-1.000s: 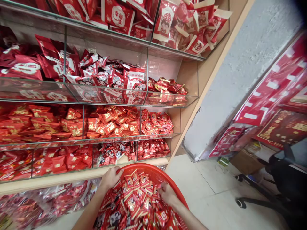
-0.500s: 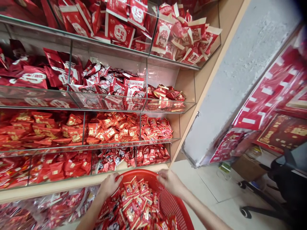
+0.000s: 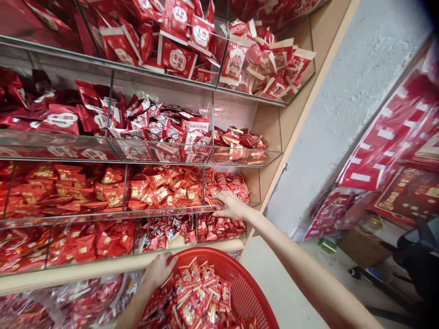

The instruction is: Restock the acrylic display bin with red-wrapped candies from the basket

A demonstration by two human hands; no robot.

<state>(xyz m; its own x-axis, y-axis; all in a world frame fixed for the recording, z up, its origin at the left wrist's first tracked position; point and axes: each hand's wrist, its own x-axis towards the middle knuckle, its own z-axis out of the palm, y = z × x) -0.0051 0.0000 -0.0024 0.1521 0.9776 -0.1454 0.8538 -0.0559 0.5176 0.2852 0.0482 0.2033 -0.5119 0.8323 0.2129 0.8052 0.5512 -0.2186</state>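
Note:
My left hand [image 3: 159, 271] is closed on the left rim of a red plastic basket [image 3: 249, 292]. Heaped inside the basket are small red candy packets [image 3: 200, 292]. My right hand [image 3: 231, 206] is stretched over the front glass edge of a shelf compartment, its fingers apart and nothing seen in them. Just behind its fingers lie red and pink candy packets [image 3: 236, 183] in the right-hand compartment. Below the hand, more small red packets [image 3: 219, 228] fill the lowest right compartment.
Glass-divided shelves [image 3: 164, 161] hold many red packets, with a wooden side panel [image 3: 302, 107] on the right. Clear plastic bags [image 3: 78, 299] lie under the lowest shelf. A grey wall [image 3: 329, 114], a cardboard box [image 3: 360, 244] and a black wheeled chair [image 3: 416, 269] are at right.
My right hand has let go of the basket's rim and moved up to the lower right shelf compartments. My left hand stays on the rim. The view has shifted slightly.

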